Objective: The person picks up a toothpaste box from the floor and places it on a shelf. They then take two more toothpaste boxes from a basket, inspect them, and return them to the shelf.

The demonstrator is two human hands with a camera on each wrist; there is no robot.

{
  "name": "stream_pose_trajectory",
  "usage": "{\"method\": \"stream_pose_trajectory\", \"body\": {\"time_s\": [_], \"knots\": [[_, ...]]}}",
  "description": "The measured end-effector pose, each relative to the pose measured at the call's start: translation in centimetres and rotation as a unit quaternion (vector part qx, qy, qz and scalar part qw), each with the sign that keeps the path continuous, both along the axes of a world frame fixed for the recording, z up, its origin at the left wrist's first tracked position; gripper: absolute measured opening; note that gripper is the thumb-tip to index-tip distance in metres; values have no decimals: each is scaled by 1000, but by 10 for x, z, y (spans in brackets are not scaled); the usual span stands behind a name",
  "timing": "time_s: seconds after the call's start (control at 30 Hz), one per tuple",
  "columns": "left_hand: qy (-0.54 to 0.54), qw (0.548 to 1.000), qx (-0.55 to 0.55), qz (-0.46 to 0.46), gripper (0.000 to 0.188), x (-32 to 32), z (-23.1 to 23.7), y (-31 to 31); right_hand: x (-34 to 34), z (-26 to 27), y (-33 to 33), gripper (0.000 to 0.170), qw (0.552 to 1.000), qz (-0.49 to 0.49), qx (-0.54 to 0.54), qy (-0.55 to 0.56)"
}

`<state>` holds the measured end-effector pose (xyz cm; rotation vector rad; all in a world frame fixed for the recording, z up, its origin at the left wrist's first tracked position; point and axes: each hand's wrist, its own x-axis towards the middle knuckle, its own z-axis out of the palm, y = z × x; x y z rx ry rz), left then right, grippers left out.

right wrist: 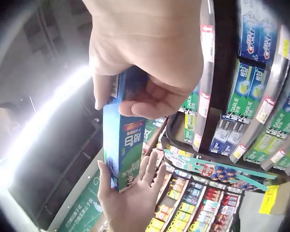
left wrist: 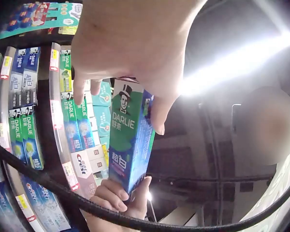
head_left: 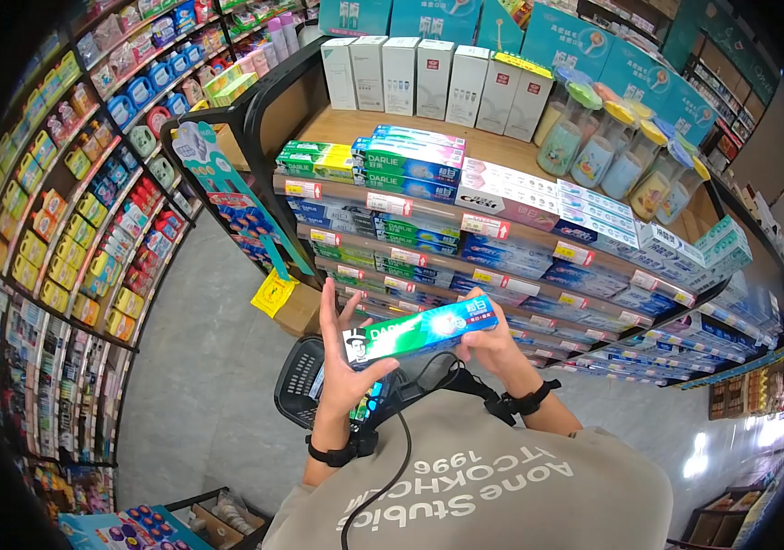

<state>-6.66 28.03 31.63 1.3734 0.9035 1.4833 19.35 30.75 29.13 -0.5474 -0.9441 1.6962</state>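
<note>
A green and blue Darlie toothpaste box [head_left: 419, 332] lies nearly level in front of the chest, both hands at its ends. My right hand [head_left: 499, 348] grips the blue end, thumb on one side and curled fingers on the other, as the right wrist view also shows. At the green end, my left hand [head_left: 344, 374] has its fingers stretched out straight, the box end resting against the palm by the thumb. In the left wrist view the box's printed front [left wrist: 122, 130] faces the camera, with the right hand [left wrist: 118, 200] below it.
Ahead stands a shelf [head_left: 502, 234] stacked with toothpaste boxes above price tags. A black shopping basket [head_left: 298, 380] is below the left hand, partly hidden. A yellow tag [head_left: 274, 293] sits on a carton to the left. A black cable [head_left: 407, 440] runs over the shirt.
</note>
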Motion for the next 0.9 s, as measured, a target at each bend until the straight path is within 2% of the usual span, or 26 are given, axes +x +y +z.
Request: {"method": "stream_pose_trajectory", "body": {"time_s": [0.17,0.27,0.37,0.47,0.57,0.67,0.7,0.83,0.9], "knots": [[-20,1000,-1,-22,149,1,6,0,4,4,4,49,998,21,45,-24],[-3,1000,2,-23,152,-2,5,0,6,4,1,49,995,5,53,-84],[8,1000,-1,-27,152,-6,9,1,0,10,-2,49,995,-4,56,-86],[16,999,7,-39,152,-12,14,1,1,7,-3,57,994,14,60,-94],[25,998,16,-55,154,-13,12,1,5,10,-5,76,988,10,68,-140],[22,998,8,-63,157,-8,24,-4,4,15,-6,97,984,13,117,-130],[-8,997,-24,-76,160,-8,30,-7,3,20,-8,110,988,24,103,-110],[45,997,38,-48,160,-11,27,-4,-1,32,-7,120,974,-23,180,-138],[55,996,42,-46,157,-10,30,-4,5,27,-6,107,974,-13,150,-170]]}}
